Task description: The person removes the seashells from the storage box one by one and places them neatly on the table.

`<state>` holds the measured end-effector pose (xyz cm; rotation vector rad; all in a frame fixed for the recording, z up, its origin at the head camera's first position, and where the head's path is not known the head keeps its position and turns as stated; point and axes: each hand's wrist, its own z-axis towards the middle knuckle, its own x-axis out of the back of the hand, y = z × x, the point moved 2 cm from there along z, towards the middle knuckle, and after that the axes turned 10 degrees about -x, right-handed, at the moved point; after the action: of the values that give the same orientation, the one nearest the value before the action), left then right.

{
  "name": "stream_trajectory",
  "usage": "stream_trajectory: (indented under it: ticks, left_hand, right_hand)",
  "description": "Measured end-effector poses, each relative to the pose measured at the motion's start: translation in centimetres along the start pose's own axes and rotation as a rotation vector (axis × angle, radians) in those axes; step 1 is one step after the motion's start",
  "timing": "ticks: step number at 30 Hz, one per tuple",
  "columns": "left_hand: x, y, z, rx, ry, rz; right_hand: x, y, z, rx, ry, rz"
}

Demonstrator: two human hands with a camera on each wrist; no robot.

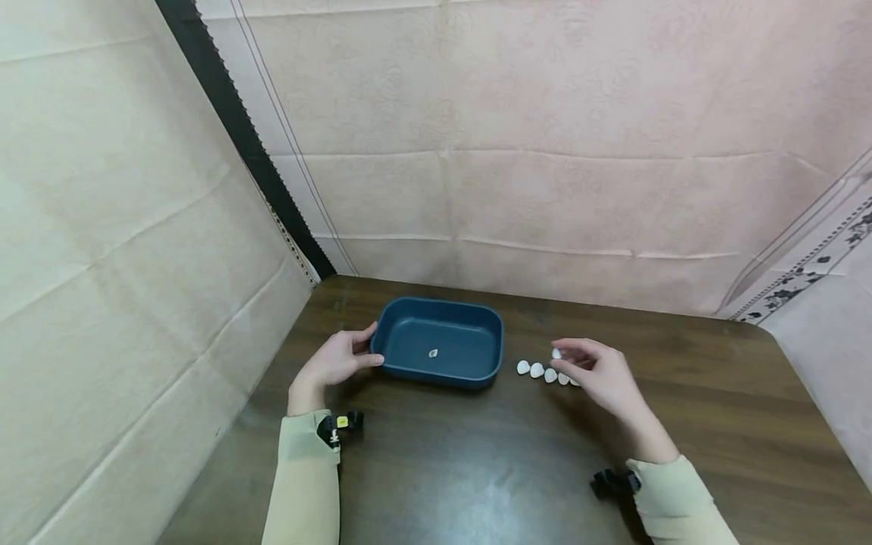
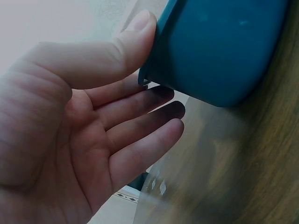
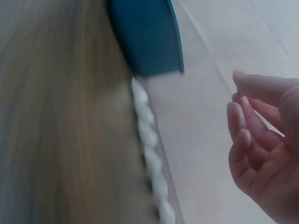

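Observation:
A blue rectangular tray [image 1: 436, 371] rests on the table, with one small white teardrop-shaped piece [image 1: 433, 353] lying inside. My left hand [image 1: 337, 359] holds the tray's left end between thumb and index finger. In the left wrist view the thumb [image 2: 139, 28] lies at the rim while the other fingers extend below it. To the tray's right, a row of similar white pieces [image 3: 148, 134] runs along the table. Over the row's right end, my right hand [image 1: 601, 372] pinches another white piece [image 1: 556, 353] between thumb and fingertip. That hand partly hides the row in the head view.
The dark wooden table [image 1: 436, 454] has its back edge against a pale creased cloth [image 1: 545, 197]. Another pale cloth [image 1: 136, 265] hangs along the left side. Each wrist carries a small black camera [image 1: 611, 483].

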<state>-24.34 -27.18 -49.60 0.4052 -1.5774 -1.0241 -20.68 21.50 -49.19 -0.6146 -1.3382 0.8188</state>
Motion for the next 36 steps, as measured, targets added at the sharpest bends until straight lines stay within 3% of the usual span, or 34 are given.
stream_trajectory:
  ticks: [10,16,26,36]
  left_hand:
    - [-0.1,0.1,0.0,0.005,-0.001,0.001]
    - [-0.1,0.1,0.0,0.008,-0.001,0.006]
    - [0.0,0.1,0.1,0.009,0.0,0.013]
    - [0.0,0.1,0.1,0.015,0.002,0.013]
  right_hand:
    - [5.4,4.5,-1.9,-0.179,-0.026,-0.116]
    - [7.3,6.7,-2.1,-0.242,-0.091,-0.203]
    - [7.2,8.8,-2.1,-0.29,-0.188,-0.254]
    - [6.5,8.8,-2.0,-0.292,-0.191,-0.286]
